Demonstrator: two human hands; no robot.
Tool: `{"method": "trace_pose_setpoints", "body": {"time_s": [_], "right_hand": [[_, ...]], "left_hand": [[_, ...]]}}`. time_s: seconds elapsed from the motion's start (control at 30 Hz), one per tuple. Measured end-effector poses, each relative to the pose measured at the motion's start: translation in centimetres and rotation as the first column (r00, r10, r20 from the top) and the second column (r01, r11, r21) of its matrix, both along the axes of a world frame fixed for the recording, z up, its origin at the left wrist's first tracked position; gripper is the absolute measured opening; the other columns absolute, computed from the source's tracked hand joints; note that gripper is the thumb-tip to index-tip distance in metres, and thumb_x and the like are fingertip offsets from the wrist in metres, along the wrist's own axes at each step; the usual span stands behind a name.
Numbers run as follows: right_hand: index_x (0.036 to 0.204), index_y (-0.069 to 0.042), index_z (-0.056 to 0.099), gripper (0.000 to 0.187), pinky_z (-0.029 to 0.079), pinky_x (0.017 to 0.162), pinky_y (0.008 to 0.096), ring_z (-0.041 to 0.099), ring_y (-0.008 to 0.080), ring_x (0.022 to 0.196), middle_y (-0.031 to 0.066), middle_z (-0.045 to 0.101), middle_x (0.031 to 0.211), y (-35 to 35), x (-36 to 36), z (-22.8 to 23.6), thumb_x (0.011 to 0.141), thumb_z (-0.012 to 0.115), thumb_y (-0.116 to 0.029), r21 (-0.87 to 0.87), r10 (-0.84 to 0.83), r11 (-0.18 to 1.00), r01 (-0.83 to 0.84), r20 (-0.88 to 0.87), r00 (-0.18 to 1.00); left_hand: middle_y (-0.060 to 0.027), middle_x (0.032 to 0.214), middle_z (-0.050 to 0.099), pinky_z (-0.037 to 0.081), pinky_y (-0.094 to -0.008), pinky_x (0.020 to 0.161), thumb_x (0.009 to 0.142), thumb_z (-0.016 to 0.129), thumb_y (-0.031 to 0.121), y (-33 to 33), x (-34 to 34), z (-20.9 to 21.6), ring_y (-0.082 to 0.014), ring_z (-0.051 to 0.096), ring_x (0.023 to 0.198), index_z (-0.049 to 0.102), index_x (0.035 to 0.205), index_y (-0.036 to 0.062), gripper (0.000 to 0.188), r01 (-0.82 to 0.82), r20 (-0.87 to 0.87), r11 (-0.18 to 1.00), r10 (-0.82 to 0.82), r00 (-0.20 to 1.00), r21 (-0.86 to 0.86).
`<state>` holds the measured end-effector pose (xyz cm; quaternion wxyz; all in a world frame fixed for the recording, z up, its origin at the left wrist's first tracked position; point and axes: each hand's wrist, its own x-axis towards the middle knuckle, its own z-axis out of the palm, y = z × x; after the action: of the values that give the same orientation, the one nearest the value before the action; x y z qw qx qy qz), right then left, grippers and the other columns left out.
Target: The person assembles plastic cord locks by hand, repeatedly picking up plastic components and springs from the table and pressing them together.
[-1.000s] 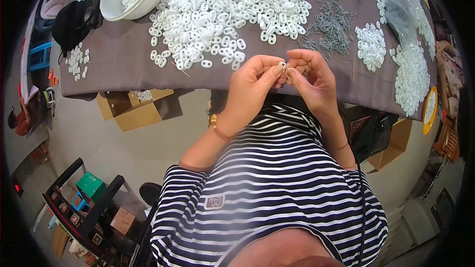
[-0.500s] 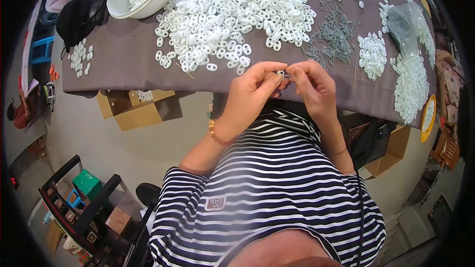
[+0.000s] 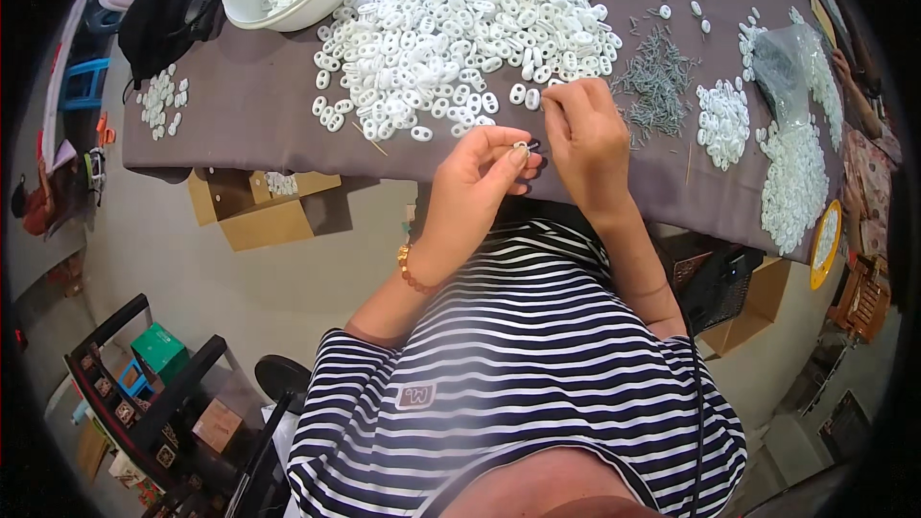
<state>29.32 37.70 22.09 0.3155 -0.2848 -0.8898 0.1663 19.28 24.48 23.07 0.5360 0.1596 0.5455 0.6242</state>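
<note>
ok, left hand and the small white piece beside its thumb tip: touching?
Touching. The head view shows the left hand pinching the white piece at its fingertips.

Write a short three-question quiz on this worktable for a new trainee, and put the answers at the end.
1. What does the left grip hold?
2. Fill in the blank: seen from the person's side, the white bowl stands to the ____ of the large white heap.
3. True or false: the pile of gray pins lies inside the bowl.

Key:
1. A small white piece.
2. Left.
3. False; the pins lie on the tablecloth, to the right of the heap.
</note>
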Motion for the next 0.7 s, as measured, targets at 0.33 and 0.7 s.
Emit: {"method": "trace_pose_setpoints", "body": {"time_s": [0.33,0.7], "right_hand": [[0.1,-0.005,0.066,0.02,0.049,0.059,0.0353,0.061,0.0256,0.068,0.0089,0.06,0.085,0.1,-0.1,-0.2,0.081,0.07,-0.002,-0.018,0.052,0.998,-0.053,-0.026,0.998],[0.097,-0.001,0.059,0.015,0.051,0.058,0.0271,0.067,0.0167,0.073,0.0089,0.064,0.09,-0.6,0.7,2.3,0.089,0.068,-0.01,-0.67,-0.039,0.741,-0.048,-0.115,0.993]], "left_hand": [[-0.0111,0.101,0.069,0.054,-0.0271,0.074,0.098,0.059,0.014,-0.2,-0.2,0.0,-0.0158,0.067,0.087,0.057,0.116,0.0016,0.022,-0.016,-0.015,1.0,0.016,1.0,0.007],[-0.0106,0.1,0.068,0.053,-0.025,0.075,0.099,0.056,0.015,-0.2,-0.1,0.4,-0.0135,0.066,0.088,0.055,0.117,0.0005,0.023,-0.047,-0.006,0.999,0.048,0.999,0.022]]}}
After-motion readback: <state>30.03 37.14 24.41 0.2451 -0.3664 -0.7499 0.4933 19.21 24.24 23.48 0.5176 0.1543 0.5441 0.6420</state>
